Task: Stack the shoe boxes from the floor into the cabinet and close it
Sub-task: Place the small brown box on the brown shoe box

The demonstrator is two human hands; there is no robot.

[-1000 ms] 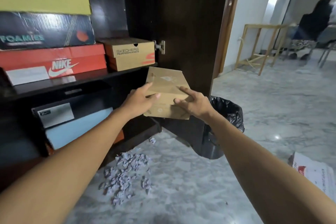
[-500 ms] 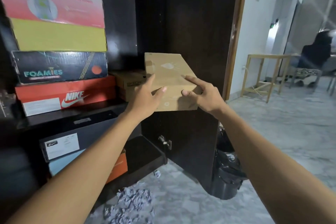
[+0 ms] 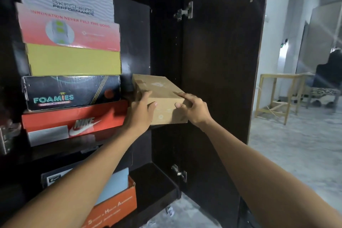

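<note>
A plain brown cardboard shoe box [image 3: 162,98], lid on and level, sits at the right end of the middle shelf of the dark brown wooden cabinet [image 3: 166,42], its near end facing out and its long side running back into the cabinet. Just beside it on the left stands a stack of 5 shoe boxes: a red Nike box [image 3: 74,122] at the bottom, a black Foamies box [image 3: 72,91] on it, then a yellow box [image 3: 74,63], a pink-red box [image 3: 70,31] and a grey Skechers Performance box [image 3: 70,3] on top. The cabinet door [image 3: 222,57] stands wide open at the right.
</note>
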